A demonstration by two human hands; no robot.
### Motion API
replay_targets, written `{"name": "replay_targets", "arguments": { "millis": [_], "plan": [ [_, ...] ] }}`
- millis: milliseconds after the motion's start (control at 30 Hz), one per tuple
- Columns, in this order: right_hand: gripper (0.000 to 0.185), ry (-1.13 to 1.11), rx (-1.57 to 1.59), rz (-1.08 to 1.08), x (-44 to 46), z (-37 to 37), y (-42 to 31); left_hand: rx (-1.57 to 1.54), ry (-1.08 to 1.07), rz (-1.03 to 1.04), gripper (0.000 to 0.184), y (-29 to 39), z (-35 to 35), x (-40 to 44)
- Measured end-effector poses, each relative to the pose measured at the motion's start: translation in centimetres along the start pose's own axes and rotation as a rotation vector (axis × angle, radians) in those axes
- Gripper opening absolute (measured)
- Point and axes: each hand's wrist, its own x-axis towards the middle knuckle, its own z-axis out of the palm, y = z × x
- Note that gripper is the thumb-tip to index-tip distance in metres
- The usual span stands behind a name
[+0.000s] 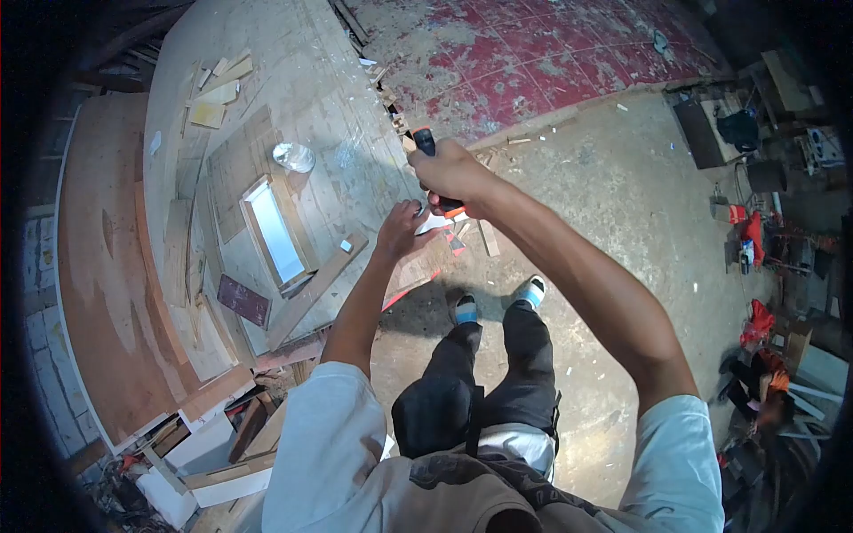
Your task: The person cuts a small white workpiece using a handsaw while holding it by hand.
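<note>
My right hand (451,173) is closed round a black-and-orange hand tool (425,140), whose exact kind I cannot make out. One end of it sticks out above my fist, and an orange part shows below. Close beside it, my left hand (400,231) is at the worktable's corner with its fingers bent together. A small white piece (434,222) shows at those fingertips; what they grip is partly hidden. On the wooden worktable (342,115) lie a wooden frame (251,197) with a pale, bright middle, a clear plastic container (293,158) and a long wooden strip (311,293).
A brown wooden panel (111,266) lies along the far left. Wood offcuts (218,93) are scattered on the table, with a dark red block (243,300) nearer me. Red tiles (542,62) cover the floor ahead; tools and clutter line the right wall.
</note>
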Motion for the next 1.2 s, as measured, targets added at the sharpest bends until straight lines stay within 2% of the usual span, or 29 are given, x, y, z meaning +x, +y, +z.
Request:
{"name": "replay_targets", "arguments": {
  "millis": [67,133,200,300,367,400,467,500,567,667,733,833,900,967,1000,1067,1200],
  "plan": [
    [0.028,-0.024,0.049,-0.045,-2.9,-0.5,-2.4,0.011,0.007,-0.015,0.048,-0.2,0.2,0.5],
    [0.027,-0.021,0.022,-0.051,-3.9,-0.7,-2.7,-0.112,0.066,-0.078,0.048,-0.1,0.5,0.3],
    [0.026,-0.021,-0.006,-0.063,-3.4,-0.9,-2.2,-0.089,0.041,-0.086,0.048,-0.1,0.4,0.4],
    [0.023,-0.019,0.044,-0.103,1.1,0.0,3.7,-0.032,-0.012,-0.096,0.047,0.3,-0.3,0.0],
    [0.022,0.131,-0.061,-0.076,6.5,0.8,9.0,0.000,-0.014,-0.087,0.047,0.4,-0.3,0.7],
    [0.022,0.130,-0.062,-0.080,8.9,1.5,10.3,-0.074,-0.003,-0.087,0.045,0.5,-0.7,1.0],
    [0.023,0.302,-0.305,-0.122,11.9,3.4,12.0,-0.148,-0.005,-0.103,0.044,0.4,-0.7,0.7],
    [0.023,0.296,-0.302,-0.112,11.5,3.0,11.8,-0.097,-0.001,-0.092,0.042,0.3,-0.4,0.7],
    [0.023,0.128,-0.038,0.006,10.2,1.1,9.9,-0.041,0.015,-0.074,0.040,0.2,-0.3,0.9],
    [0.021,0.139,0.015,-0.014,7.9,1.4,7.8,-0.065,-0.037,-0.016,0.037,-0.4,-0.1,0.6],
    [0.016,0.070,-0.008,-0.060,6.3,1.5,5.1,0.017,0.025,-0.009,0.036,-0.7,0.9,0.0],
    [0.016,-0.006,-0.021,-0.073,0.9,0.4,0.2,-0.018,0.050,-0.017,0.039,0.5,-0.5,1.1],
    [0.017,-0.057,0.001,-0.065,-2.6,-0.6,-1.8,-0.078,0.056,-0.039,0.043,-0.1,0.9,0.1],
    [0.017,-0.047,-0.013,-0.060,-5.3,-1.1,-3.3,-0.521,0.090,-0.325,0.046,-1.8,4.3,-1.2],
    [0.019,-0.020,0.030,-0.035,-5.5,-0.9,-3.2,-0.522,0.092,-0.325,0.046,-1.3,3.4,-0.7],
    [0.019,-0.024,0.030,-0.047,-4.5,-0.8,-2.0,-0.168,0.050,-0.175,0.047,0.3,0.3,0.6],
    [0.018,0.038,0.073,-0.060,3.8,-0.2,7.0,-0.001,-0.022,-0.131,0.047,0.5,-0.2,0.8]
  ]
}}
